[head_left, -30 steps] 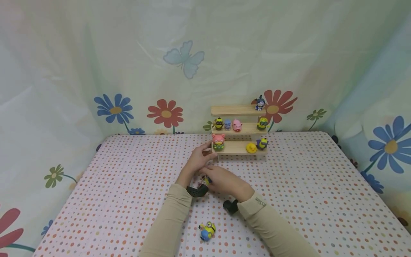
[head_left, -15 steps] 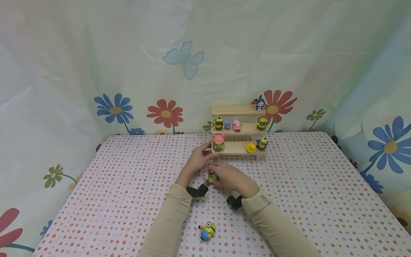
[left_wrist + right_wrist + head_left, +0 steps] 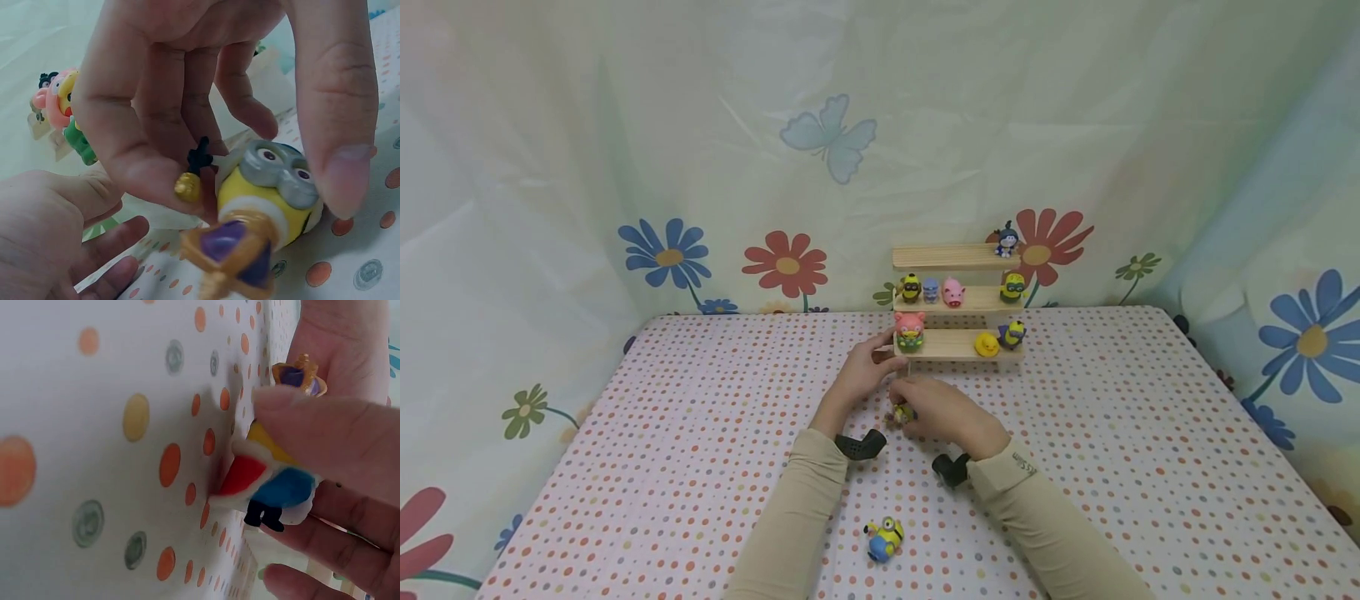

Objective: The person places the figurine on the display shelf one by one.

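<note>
My right hand pinches a small yellow Minion figurine with silver goggles, a red-and-blue outfit and a gold-and-purple crown. It is low over the tablecloth, in front of the shelf; in the right wrist view it lies tilted under my thumb. My left hand holds the left end of the tiered wooden shelf, thumb at the front edge, fingers behind and partly hidden. In the left wrist view that left hand shows at lower left. Another Minion figurine, blue and yellow, lies nearer on the table.
A pink pig-headed figurine, a yellow duck and a caped Minion occupy the bottom tier. Several figurines, among them a pink pig, stand on the middle tier. A dark-haired figurine stands at the top right.
My right hand has shifted slightly right and away from my left wrist, carrying the crowned figurine with it. My left hand stays at the shelf end.
</note>
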`<state>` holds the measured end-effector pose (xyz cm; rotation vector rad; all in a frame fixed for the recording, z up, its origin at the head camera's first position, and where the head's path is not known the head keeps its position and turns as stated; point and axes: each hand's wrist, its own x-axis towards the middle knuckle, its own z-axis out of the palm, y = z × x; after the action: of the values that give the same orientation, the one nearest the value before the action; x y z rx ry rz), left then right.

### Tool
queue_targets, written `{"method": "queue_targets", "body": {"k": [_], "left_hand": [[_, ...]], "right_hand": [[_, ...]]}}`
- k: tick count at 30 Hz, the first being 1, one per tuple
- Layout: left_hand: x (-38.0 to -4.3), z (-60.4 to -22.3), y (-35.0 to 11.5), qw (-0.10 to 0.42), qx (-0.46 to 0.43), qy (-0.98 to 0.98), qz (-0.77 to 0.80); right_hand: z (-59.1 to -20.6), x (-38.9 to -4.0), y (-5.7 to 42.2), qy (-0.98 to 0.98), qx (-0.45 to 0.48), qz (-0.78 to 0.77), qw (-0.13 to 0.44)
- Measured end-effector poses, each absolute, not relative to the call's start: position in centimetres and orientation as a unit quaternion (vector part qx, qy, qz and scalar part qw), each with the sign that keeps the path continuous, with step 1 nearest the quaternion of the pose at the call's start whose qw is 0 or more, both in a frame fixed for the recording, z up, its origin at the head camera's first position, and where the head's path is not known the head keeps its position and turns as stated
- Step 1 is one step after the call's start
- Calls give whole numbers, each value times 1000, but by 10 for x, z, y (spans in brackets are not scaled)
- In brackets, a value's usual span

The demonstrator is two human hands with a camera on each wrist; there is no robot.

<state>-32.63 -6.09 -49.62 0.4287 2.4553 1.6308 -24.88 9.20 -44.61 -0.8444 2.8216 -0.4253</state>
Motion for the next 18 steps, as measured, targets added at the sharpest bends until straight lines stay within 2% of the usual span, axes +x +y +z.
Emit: {"method": "queue_targets", "body": {"k": [11,18], "left_hand": [[-327,-498,-61,82,145,815,555],[-326,-496,-61,81,144,815,555]], "right_hand": [[-445,-250,96,945,-286,-134,87],[-440,-253,99,952,-254,-131,106]]}}
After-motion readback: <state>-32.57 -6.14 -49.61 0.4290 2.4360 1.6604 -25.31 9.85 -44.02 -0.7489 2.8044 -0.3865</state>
